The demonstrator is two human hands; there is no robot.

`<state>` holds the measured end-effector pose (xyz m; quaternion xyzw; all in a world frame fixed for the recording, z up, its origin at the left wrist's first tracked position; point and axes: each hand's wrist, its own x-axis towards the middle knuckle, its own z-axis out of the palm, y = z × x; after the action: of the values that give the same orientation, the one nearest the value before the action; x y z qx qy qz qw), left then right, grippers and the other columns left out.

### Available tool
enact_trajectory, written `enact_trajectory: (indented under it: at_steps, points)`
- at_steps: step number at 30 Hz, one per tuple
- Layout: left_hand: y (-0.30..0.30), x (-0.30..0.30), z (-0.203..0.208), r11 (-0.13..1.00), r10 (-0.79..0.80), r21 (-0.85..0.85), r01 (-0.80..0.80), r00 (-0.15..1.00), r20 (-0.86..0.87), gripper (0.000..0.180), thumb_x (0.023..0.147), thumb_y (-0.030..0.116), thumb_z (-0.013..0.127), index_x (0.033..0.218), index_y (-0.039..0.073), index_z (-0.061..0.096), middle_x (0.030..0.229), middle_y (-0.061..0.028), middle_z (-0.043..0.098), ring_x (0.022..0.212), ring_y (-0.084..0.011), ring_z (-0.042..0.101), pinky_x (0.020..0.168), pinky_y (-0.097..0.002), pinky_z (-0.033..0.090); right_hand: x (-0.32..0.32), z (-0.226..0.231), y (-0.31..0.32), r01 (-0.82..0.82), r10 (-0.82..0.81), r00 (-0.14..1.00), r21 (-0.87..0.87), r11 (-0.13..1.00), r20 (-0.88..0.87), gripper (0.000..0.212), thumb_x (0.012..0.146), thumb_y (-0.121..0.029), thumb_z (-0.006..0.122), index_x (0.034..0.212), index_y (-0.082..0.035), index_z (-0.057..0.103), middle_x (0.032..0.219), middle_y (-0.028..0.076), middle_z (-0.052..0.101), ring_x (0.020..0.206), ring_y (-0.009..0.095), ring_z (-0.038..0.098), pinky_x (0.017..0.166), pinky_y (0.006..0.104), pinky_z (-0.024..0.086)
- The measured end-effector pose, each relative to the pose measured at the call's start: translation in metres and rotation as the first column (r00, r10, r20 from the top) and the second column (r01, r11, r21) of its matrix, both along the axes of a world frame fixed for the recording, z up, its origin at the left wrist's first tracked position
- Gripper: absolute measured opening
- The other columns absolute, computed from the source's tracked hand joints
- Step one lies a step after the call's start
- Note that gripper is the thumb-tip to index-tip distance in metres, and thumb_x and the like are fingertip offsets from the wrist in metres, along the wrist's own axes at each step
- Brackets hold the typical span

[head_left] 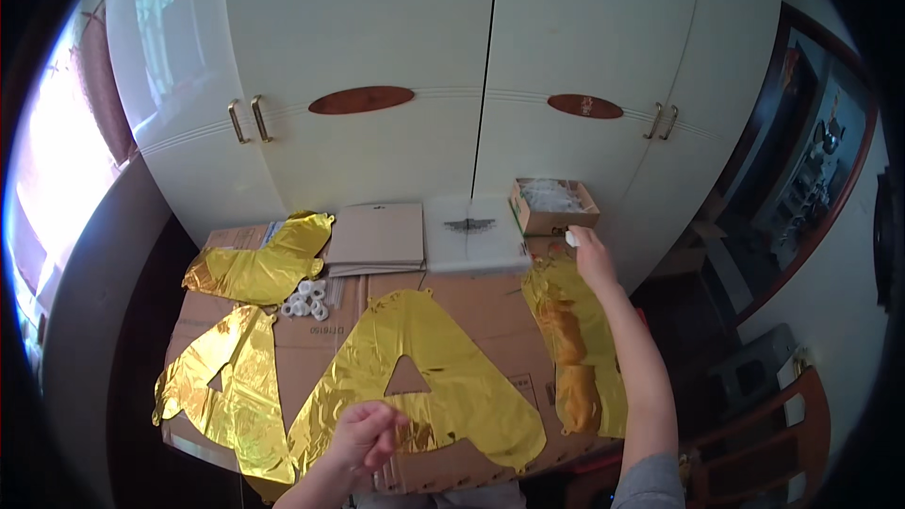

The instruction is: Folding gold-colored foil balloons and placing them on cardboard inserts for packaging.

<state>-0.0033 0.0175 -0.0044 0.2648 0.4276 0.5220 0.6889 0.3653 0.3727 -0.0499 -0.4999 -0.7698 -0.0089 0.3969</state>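
Observation:
A flat gold foil balloon shaped like a letter A (481,377) lies in the middle of the cardboard-covered table. Over its lower left part is my left hand (366,434), its fingers curled together; whether anything is between them I cannot make out. At the far right, my right hand (594,256) is closed on a small white piece (571,238), just in front of an open box (558,221). Below that hand lies another gold foil balloon (575,349), long and crumpled, partly covered by my right forearm.
More gold foil balloons lie at left, one nearer (250,386) and one farther (259,259). Several small white rolls (306,300) sit between them and grey-brown cardboard sheets (379,236). A clear plastic packet (471,236) is beside the box. White cabinet doors (377,28) rise behind.

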Motion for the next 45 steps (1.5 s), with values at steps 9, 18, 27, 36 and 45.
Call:
enact_trajectory:
  at_steps: [9, 18, 27, 36, 45]
  points:
    - [0.031, -0.032, -0.022, 0.967, 0.161, 0.140, -0.214, 0.933, 0.321, 0.068, 0.097, 0.066, 0.023, 0.056, 0.012, 0.032, 0.051, -0.0021, 0.031, 0.048, -0.0186, 0.031, 0.050, -0.0315, 0.027, 0.048, -0.052, 0.092, 0.118, -0.114, 0.880, 0.020, 0.993, 0.461, 0.017, 0.080, -0.007, 0.065, 0.096, -0.011, 0.066, 0.100, 0.007, 0.066, 0.102, 0.028, 0.059, 0.087, 0.0420, 0.046]
    - [0.049, 0.028, -0.015, 0.832, 0.100, 0.554, -0.003, 0.984, -0.145, 0.093, 0.092, 0.074, 0.021, 0.157, 0.010, 0.000, 0.164, -0.0095, -0.010, 0.150, -0.0297, -0.013, 0.118, -0.0495, -0.007, -0.116, 0.013, -0.106, -0.686, 0.672, 0.726, -0.089, 0.722, -0.145, 0.069, 0.099, -0.023, 0.051, 0.154, 0.000, 0.017, 0.161, 0.021, 0.009, 0.150, 0.033, 0.005, 0.120, 0.0441, 0.007]
    - [0.050, 0.050, 0.010, 0.544, 0.489, 0.774, -0.323, 0.872, 0.020, 0.083, 0.096, 0.064, 0.020, 0.157, 0.010, 0.002, 0.164, -0.0098, -0.002, 0.151, -0.0276, -0.004, 0.119, -0.0501, -0.001, -0.234, 0.044, -0.314, -0.897, 0.777, 0.078, 0.297, 0.329, -0.625, 0.075, 0.103, -0.048, 0.030, 0.156, -0.009, -0.006, 0.163, 0.015, -0.012, 0.150, 0.033, -0.011, 0.116, 0.0504, -0.009]
    - [0.022, 0.051, 0.035, 0.705, 0.394, 0.651, -0.281, 0.919, -0.030, 0.083, 0.095, 0.060, 0.022, 0.156, 0.008, 0.004, 0.164, -0.0126, -0.002, 0.151, -0.0296, -0.004, 0.120, -0.0491, -0.001, -0.227, 0.054, -0.352, -0.888, 0.730, 0.214, 0.181, 0.422, -0.649, 0.072, 0.104, -0.047, 0.025, 0.156, -0.006, -0.005, 0.162, 0.017, -0.012, 0.149, 0.033, -0.013, 0.118, 0.0488, -0.005]
    - [0.064, 0.060, 0.018, 0.755, 0.323, 0.620, 0.212, 0.702, -0.634, 0.075, 0.097, 0.026, 0.050, 0.155, 0.005, 0.008, 0.161, -0.0215, 0.001, 0.150, -0.0362, 0.002, 0.120, -0.0469, 0.009, -0.115, 0.015, -0.338, -0.845, 0.765, 0.461, -0.485, 0.223, -0.450, 0.069, 0.101, -0.044, 0.044, 0.152, -0.002, 0.026, 0.159, 0.019, 0.022, 0.149, 0.038, 0.012, 0.120, 0.0448, 0.013]
